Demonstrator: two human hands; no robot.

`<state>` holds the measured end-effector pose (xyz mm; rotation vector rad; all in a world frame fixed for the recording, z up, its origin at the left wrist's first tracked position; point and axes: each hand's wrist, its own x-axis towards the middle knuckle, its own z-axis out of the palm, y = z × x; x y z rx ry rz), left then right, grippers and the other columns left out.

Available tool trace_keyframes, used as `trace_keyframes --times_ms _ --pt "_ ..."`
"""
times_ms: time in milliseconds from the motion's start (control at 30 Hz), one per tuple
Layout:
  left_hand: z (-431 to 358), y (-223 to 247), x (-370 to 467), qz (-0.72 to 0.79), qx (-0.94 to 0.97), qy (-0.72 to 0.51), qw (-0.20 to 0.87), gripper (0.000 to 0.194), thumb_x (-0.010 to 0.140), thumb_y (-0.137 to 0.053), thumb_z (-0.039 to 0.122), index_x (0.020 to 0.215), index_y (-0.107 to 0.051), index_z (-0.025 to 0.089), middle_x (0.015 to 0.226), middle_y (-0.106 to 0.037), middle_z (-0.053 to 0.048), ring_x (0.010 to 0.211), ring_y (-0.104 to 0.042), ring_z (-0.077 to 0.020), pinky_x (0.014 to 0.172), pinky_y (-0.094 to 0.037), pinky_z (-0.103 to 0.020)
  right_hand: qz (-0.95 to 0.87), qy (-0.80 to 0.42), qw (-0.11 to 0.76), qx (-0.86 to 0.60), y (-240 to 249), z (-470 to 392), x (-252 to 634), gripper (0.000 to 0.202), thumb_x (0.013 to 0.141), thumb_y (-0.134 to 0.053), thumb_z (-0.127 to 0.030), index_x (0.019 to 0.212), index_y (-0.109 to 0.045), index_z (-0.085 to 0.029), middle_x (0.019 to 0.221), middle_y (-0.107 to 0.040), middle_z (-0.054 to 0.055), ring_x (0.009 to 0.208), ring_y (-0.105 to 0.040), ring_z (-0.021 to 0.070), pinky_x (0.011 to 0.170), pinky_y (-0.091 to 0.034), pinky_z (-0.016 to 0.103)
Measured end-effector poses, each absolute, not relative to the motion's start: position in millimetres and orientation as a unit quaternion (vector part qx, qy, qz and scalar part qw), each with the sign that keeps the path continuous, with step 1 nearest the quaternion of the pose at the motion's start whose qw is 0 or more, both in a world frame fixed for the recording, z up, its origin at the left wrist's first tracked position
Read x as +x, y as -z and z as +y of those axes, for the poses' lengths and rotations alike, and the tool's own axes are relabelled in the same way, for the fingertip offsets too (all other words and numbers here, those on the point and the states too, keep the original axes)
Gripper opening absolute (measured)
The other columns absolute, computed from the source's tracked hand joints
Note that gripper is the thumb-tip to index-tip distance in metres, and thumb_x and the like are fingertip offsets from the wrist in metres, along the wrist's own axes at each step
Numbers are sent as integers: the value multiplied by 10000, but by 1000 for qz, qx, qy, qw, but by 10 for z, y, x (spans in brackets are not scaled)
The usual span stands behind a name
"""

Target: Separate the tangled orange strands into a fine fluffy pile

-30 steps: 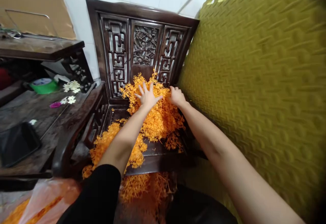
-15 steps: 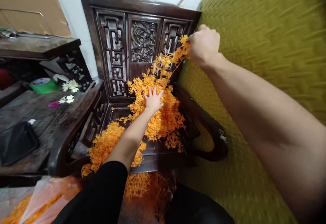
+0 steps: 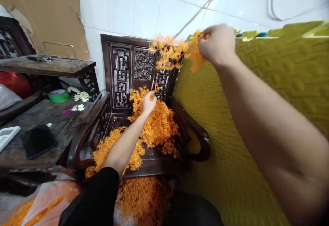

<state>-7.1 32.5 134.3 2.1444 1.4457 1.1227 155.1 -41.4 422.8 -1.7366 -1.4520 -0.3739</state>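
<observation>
My right hand (image 3: pixel 218 42) has risen above the chair back, its grip closed on a strand of orange flowers (image 3: pixel 172 51), pulling it free; my left hand (image 3: pixel 148 102) pinches the pile (image 3: pixel 156 123) on the chair seat

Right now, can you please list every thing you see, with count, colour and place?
chair: one, dark brown, by the wall
pile of strands: one, orange, on the chair seat
foam mat: one, olive yellow, right of chair
side table: one, dark, left
tape roll: one, green, on table
phone: one, black, on table
plastic bag: one, pinkish, bottom left
left hand: on the pile
right hand: raised, shut on a bunch of strands
</observation>
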Motion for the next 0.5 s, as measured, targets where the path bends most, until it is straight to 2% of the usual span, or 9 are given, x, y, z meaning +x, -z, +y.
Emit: trace_keyframes --times_ms 67,100,167,233,267,300,367,433,500 --pt "170 -1613 -199 502 713 -461 166 591 1086 -381 423 1606 -399 143 1631 -476 -215 1512 -478 -275 1256 -371 -482 -599 22 478 -642 -3852 -591 1504 489 870 -462 -255 994 -737 129 1060 -760 213 1151 -690 324 855 -472 388" --pt "60 -1715 -250 474 703 -498 181 599 1086 -388 458 1601 -389 152 1615 -499 -204 1493 -501 -255 1236 -400 -440 -602 -32 494 -627 -3652 -675 1475 416 874 -512 -241 983 -749 83 982 -776 170 1026 -730 255 800 -488 326" --pt "-216 -1838 -313 384 696 -555 245 645 997 -598 535 1513 -478 168 1503 -606 -192 1399 -587 -270 1181 -451 -418 -601 -118 502 -611 -3244 -848 1409 300 895 -552 -197 980 -770 -10 824 -775 95 746 -719 151 671 -503 246" --pt "-541 -1854 -341 343 697 -549 309 632 845 -805 534 1315 -607 161 1228 -734 -171 1165 -699 -281 1060 -523 -419 -578 -217 534 -578 -2842 -1033 1355 236 903 -560 -178 955 -773 -91 759 -755 50 616 -663 115 595 -516 223" --pt "-710 -1827 -357 351 698 -525 337 569 810 -840 527 1196 -643 158 1043 -752 -137 997 -720 -260 961 -553 -407 -548 -284 567 -545 -2648 -1127 1342 202 890 -584 -179 936 -771 -120 750 -745 38 595 -647 113 577 -523 226" --pt "-878 -1782 -380 367 691 -503 367 493 808 -839 527 1080 -653 161 857 -717 -84 816 -692 -221 836 -559 -381 -510 -341 601 -512 -2463 -1215 1345 164 866 -617 -183 915 -768 -141 731 -729 26 575 -631 111 558 -522 229" --pt "-1197 -1655 -462 381 675 -466 426 414 845 -790 549 915 -626 176 618 -538 28 560 -507 -133 617 -460 -304 -439 -403 654 -466 -2123 -1362 1397 119 818 -679 -202 900 -756 -165 664 -672 -4 525 -582 105 511 -490 225" --pt "-1479 -1508 -589 371 679 -435 461 416 853 -765 564 825 -610 179 569 -419 75 501 -347 -85 537 -321 -256 -395 -403 686 -460 -1829 -1451 1502 127 793 -715 -236 905 -729 -178 597 -593 -40 477 -521 94 466 -442 216" --pt "-1709 -1373 -741 371 698 -407 458 415 818 -791 541 752 -621 168 571 -409 76 513 -306 -71 529 -253 -243 -362 -389 711 -461 -1567 -1490 1632 158 798 -732 -292 914 -682 -196 546 -493 -78 433 -448 83 430 -398 211"
